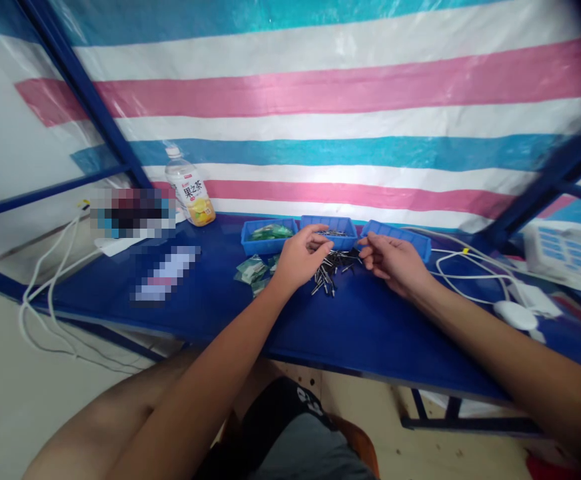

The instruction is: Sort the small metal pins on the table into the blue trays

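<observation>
My left hand point(300, 255) hovers over a heap of small dark metal parts point(331, 270) on the blue table point(220, 313), its fingers curled in a pinch near the middle blue tray point(337, 229). What the fingers hold is too small to name. My right hand point(389, 261) sits just right of the heap, fingers bent together as if pinching a small dark part. A left blue tray point(265, 237) holds green packets, and a third blue tray point(400, 237) lies behind my right hand. More green packets point(253, 272) lie loose beside my left wrist.
A drink bottle point(190, 190) stands at the back left. White cables point(470, 273) and a white charger point(515, 313) lie on the right, more white cables point(50, 280) hang off the left edge. A striped tarp forms the back wall. My knees are under the table's front edge.
</observation>
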